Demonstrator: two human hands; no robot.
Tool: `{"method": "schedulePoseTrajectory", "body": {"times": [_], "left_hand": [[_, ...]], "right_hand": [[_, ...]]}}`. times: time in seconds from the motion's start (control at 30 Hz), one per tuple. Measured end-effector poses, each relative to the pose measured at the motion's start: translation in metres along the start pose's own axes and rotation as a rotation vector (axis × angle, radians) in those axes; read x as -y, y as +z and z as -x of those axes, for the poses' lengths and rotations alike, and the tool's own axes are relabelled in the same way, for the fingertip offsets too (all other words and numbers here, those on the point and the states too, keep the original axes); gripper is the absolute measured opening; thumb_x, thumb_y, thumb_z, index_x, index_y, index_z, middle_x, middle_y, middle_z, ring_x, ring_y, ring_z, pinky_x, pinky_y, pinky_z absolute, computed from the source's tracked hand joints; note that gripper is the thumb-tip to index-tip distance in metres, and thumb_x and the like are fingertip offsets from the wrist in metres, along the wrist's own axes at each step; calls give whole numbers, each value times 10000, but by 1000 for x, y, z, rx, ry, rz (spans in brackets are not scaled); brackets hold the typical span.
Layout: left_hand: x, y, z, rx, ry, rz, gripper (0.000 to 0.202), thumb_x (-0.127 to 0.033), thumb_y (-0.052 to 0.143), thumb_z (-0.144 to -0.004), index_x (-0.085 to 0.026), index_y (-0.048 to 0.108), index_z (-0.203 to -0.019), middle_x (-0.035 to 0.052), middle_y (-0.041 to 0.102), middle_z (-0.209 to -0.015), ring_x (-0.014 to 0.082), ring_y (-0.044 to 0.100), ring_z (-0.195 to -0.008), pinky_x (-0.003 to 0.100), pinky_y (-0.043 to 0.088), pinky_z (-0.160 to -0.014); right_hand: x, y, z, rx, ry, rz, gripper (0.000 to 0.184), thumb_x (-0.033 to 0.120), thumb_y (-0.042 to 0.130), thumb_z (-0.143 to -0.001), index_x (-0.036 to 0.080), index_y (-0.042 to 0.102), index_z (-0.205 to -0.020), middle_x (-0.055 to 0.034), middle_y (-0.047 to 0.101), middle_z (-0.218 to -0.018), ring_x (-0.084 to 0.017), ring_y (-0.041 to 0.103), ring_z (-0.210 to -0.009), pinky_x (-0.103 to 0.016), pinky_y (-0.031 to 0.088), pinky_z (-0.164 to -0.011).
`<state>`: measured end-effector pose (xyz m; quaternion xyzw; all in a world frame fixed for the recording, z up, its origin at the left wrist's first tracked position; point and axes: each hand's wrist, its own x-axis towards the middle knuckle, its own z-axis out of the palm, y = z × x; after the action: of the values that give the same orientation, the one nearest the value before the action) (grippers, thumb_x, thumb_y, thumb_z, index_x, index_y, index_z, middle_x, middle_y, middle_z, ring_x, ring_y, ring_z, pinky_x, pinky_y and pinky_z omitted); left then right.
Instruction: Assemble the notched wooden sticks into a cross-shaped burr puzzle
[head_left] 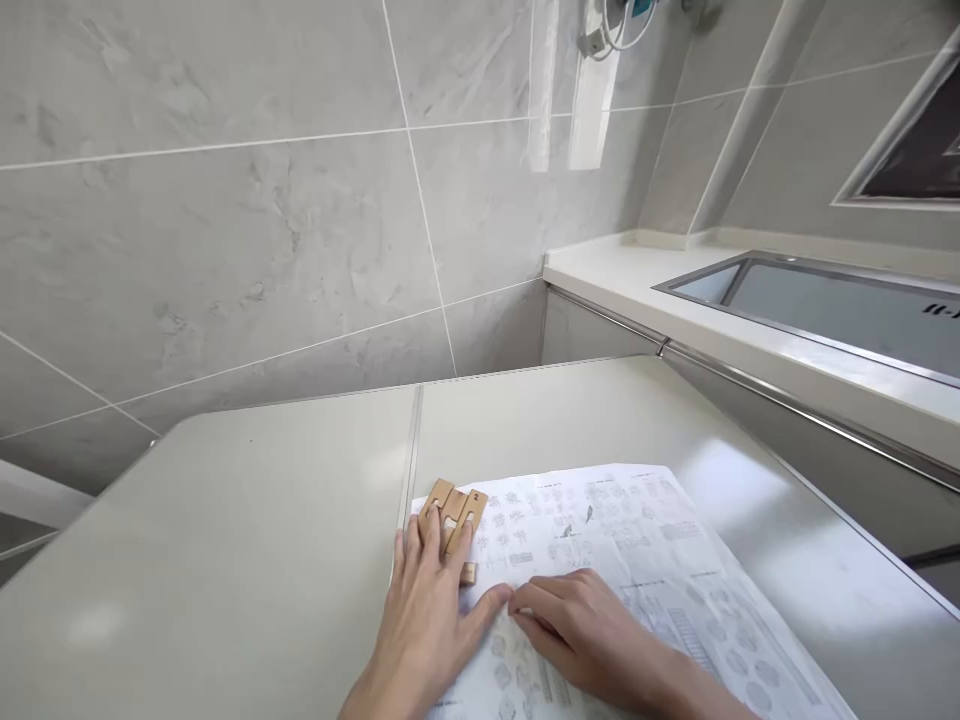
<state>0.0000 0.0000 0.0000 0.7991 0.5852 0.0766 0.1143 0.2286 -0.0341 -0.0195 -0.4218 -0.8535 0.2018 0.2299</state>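
A large white sheet printed with rows of small drawings [615, 520] lies on the table, partly under both hands. At its upper left corner rests a light wooden piece with slots and a number 2 [456, 505]. My left hand [427, 605] lies spread over it, fingertips pressing on its surface and thumb stretched to the right across the sheet. Part of the wood is hidden under the fingers. My right hand [581, 630] sits on the sheet with its fingers curled into a pinch, close to the left thumb tip. What the pinch holds, if anything, is hidden.
The pale table [247, 530] has a seam running from front to back, left of the sheet. Behind it rises a grey tiled wall [262, 230]. At the right, a white counter [600, 265] holds a metal-rimmed sink [739, 262]. White cables [619, 35] hang at the top.
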Motion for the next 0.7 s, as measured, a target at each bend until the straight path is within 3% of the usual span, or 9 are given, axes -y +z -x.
{"method": "schedulePoseTrajectory", "body": {"times": [0.23, 0.37, 0.47, 0.6, 0.7], "left_hand": [[-25, -3, -5, 78, 34, 31, 615, -623, 451, -1046, -320, 514, -1578, 124, 306, -1738, 496, 214, -1593, 729, 376, -1177], [-47, -9, -12, 151, 81, 51, 544, -534, 362, -1099, -279, 579, -1527, 141, 346, -1719, 474, 237, -1592, 714, 370, -1200], [-62, -11, -14, 165, 152, 82, 493, -490, 339, -1118, -324, 595, -1505, 107, 366, -1715, 436, 257, -1596, 697, 373, -1216], [-76, 1, -4, 149, 228, 118, 591, -500, 540, -1057, -362, 427, -1620, 104, 276, -1751, 473, 201, -1601, 746, 366, -1199], [-82, 23, 7, 152, 246, 166, 854, -380, 702, -972, -390, 236, -1688, 68, 42, -1795, 485, 71, -1619, 759, 357, -1197]], "right_hand": [[-3, 2, 0, -133, -27, 31, 270, 153, 445, -1027, 221, 528, -779, 35, 624, -657, -109, 504, -510, -286, 239, -556], [-12, 2, 1, -335, 93, -19, 323, 184, 484, -995, 224, 454, -676, 73, 441, -531, -95, 394, -456, -261, 253, -537], [-18, -4, -1, -459, 231, -97, 277, 254, 500, -1009, 223, 540, -737, 83, 403, -536, -101, 388, -454, -238, 299, -523], [-25, -16, -5, -521, 408, -248, 309, 377, 483, -1050, 223, 610, -814, 70, 451, -549, -126, 434, -477, -235, 358, -523], [-30, -21, -6, -526, 493, -327, 352, 447, 479, -1055, 229, 623, -818, 61, 478, -551, -138, 435, -475, -247, 356, -508]]}}
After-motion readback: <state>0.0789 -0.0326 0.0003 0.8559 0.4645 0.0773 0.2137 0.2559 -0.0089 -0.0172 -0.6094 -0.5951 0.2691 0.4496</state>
